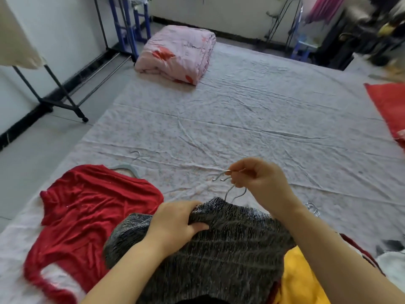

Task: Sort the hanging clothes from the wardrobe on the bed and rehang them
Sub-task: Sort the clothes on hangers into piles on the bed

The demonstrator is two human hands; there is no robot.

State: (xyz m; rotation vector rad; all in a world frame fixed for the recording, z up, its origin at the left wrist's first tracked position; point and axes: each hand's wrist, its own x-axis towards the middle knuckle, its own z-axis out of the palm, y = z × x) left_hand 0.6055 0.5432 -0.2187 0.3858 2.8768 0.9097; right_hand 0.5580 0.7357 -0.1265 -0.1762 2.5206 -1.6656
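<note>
A dark grey knitted top [219, 244] lies at the near edge of the bed [241, 128]. My left hand [175, 222] grips its neckline. My right hand [260, 178] pinches the metal hooks of the hangers [225, 175] that stick out of that neckline. A red top [87, 216] lies flat to the left on a grey hanger [125, 166] whose hook points away from me. A yellow garment [302, 279] shows under the grey top at the right.
A folded pink floral quilt [177, 53] sits at the bed's far left. A red cloth [390, 106] lies at the right edge. A black clothes rack [59, 97] stands on the floor to the left. More hanger hooks [313, 208] lie beside my right forearm.
</note>
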